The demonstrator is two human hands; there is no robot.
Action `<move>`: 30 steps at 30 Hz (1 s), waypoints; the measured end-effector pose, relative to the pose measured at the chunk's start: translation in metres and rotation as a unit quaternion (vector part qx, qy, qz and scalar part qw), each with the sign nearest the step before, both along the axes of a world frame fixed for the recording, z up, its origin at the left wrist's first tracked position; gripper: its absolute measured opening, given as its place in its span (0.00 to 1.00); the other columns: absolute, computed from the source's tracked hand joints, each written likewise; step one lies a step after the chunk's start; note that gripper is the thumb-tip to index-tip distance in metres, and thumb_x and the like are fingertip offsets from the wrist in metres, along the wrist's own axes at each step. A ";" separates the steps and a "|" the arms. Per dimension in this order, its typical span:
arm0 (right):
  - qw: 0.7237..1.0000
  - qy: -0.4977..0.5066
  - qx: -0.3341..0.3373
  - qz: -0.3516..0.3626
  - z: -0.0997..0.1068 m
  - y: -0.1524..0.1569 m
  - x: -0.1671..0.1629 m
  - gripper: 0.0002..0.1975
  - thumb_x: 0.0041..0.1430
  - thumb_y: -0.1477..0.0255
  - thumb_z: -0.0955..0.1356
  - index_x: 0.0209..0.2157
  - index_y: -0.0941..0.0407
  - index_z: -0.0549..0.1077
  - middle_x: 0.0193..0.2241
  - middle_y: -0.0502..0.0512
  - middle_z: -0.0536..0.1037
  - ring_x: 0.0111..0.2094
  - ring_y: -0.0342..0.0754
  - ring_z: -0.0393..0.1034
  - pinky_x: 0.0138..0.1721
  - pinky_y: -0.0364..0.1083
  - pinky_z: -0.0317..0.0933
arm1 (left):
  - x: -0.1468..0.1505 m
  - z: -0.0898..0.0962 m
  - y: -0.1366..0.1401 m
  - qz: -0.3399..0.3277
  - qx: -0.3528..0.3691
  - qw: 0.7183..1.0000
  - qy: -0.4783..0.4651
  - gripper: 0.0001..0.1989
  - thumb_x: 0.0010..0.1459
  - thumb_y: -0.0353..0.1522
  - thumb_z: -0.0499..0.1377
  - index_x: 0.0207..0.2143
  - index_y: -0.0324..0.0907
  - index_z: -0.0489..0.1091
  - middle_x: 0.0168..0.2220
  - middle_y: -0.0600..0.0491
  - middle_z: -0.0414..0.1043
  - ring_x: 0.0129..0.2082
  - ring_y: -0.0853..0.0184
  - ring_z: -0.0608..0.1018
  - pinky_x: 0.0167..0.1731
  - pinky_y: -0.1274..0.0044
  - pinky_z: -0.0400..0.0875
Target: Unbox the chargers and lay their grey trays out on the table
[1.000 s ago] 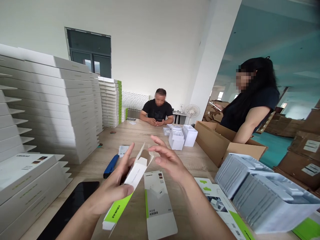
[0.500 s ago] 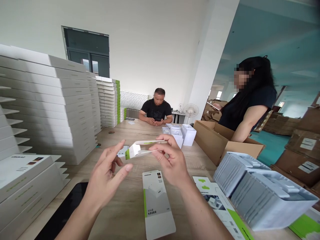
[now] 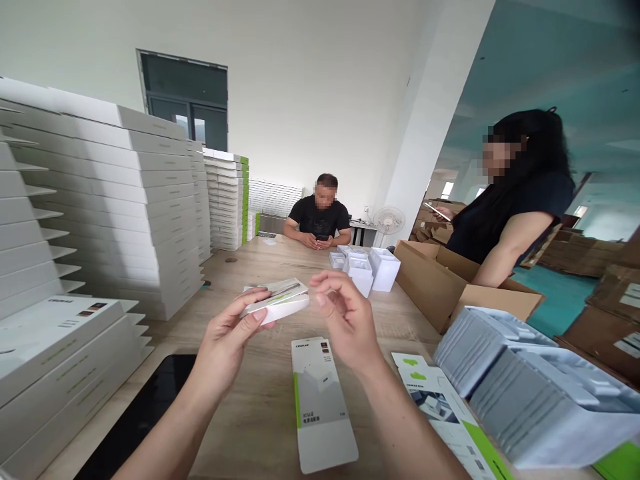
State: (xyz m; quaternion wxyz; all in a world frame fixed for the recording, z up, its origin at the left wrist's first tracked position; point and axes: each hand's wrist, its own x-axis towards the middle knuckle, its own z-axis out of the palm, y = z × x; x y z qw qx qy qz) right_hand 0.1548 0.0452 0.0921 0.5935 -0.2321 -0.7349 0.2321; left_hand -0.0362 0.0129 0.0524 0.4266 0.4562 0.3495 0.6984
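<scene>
Wooden table point(image 3: 250, 400), tall stacks of flat white boxes point(image 3: 125, 213) along its left edge. Flat carton point(image 3: 323, 400) lying mid-table, small print unreadable. Above it, folded white carton point(image 3: 277, 301) pinched in left hand point(image 3: 227, 343); right hand point(image 3: 345, 320) loosely curled, empty, just beside. Grey trays point(image 3: 525, 393) right, cropped.
</scene>
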 end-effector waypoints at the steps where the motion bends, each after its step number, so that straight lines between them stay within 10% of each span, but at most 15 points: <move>1: 0.999 0.006 -0.043 0.000 0.000 0.002 0.002 0.06 0.61 0.68 0.67 0.40 0.53 0.73 0.40 0.55 0.76 0.42 0.49 0.72 0.38 0.46 0.66 | 0.001 0.001 -0.001 -0.005 -0.008 1.000 -0.007 0.14 0.51 0.40 0.68 0.40 0.46 0.78 0.56 0.50 0.69 0.53 0.56 0.71 0.42 0.73 0.76; 6: 0.959 -0.055 -0.247 0.127 -0.002 0.011 0.007 0.17 0.60 0.62 0.66 0.50 0.52 0.73 0.40 0.54 0.80 0.30 0.45 0.76 0.21 0.40 0.54 | 0.003 0.003 -0.004 -0.047 -0.028 0.999 0.007 0.16 0.51 0.40 0.68 0.42 0.45 0.79 0.58 0.48 0.69 0.54 0.54 0.72 0.43 0.73 0.75; 9: 0.952 -0.015 -0.257 0.163 -0.003 0.013 0.005 0.13 0.57 0.65 0.67 0.43 0.51 0.78 0.57 0.55 0.71 0.28 0.42 0.75 0.19 0.40 0.51 | 0.003 0.002 -0.004 -0.061 -0.034 0.998 -0.001 0.17 0.50 0.39 0.68 0.43 0.45 0.79 0.59 0.47 0.68 0.56 0.52 0.71 0.45 0.71 0.74; 13: 0.952 0.007 -0.262 0.159 -0.002 0.014 0.003 0.12 0.55 0.69 0.66 0.39 0.52 0.80 0.55 0.54 0.73 0.25 0.38 0.71 0.22 0.41 0.57 | 0.002 0.001 -0.001 -0.062 -0.035 0.997 -0.018 0.17 0.48 0.38 0.69 0.42 0.45 0.79 0.59 0.47 0.69 0.58 0.51 0.69 0.48 0.70 0.73; 20: 0.967 -0.046 -0.219 0.125 -0.007 0.014 0.003 0.10 0.54 0.72 0.69 0.39 0.54 0.78 0.52 0.54 0.73 0.29 0.40 0.72 0.26 0.40 0.63 | 0.001 -0.008 0.005 -0.043 -0.038 0.998 -0.010 0.17 0.48 0.37 0.70 0.42 0.44 0.79 0.58 0.48 0.70 0.58 0.53 0.69 0.47 0.72 0.75; 25: 0.982 -0.157 -0.083 0.063 -0.006 0.006 0.006 0.32 0.60 0.70 0.67 0.64 0.45 0.58 0.56 0.57 0.71 0.33 0.44 0.73 0.32 0.44 0.67 | 0.003 0.000 0.002 -0.083 -0.073 0.992 -0.063 0.18 0.54 0.39 0.66 0.45 0.40 0.76 0.49 0.46 0.77 0.43 0.62 0.80 0.43 0.75 0.78; 30: 0.990 -0.125 -0.004 -0.058 0.002 0.004 0.012 0.27 0.64 0.65 0.65 0.64 0.45 0.60 0.42 0.56 0.77 0.28 0.45 0.69 0.31 0.46 0.67 | -0.001 0.000 0.003 -0.085 -0.077 0.993 -0.041 0.22 0.59 0.45 0.59 0.51 0.43 0.71 0.44 0.46 0.77 0.18 0.74 0.72 0.16 0.81 0.68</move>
